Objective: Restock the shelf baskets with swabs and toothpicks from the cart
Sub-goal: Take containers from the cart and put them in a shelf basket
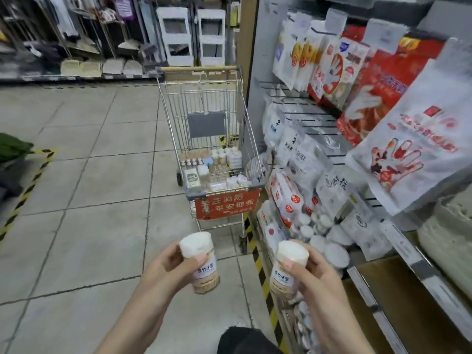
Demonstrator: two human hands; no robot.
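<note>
left hand (166, 264) holds jar (201, 261) | right hand (314, 269) holds jar (287, 269) | neither shelved yet | cart (217, 172) well stocked, much left

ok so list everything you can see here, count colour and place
toothpick jars: two, clear with white lids and white labels, one in the left hand, one in the right hand
shopping cart: one, metal wire with a red sign on its front, ahead on the aisle beside the shelf
cart stock: many small white and tan packs and jars, count unclear, in the cart's basket
hanging glove packs: several, white and red, on hooks upper right
round white tubs: many, on the low shelf at right
floor tape: yellow and black stripes, left floor
left hand: grips a jar
right hand: grips a jar
</note>
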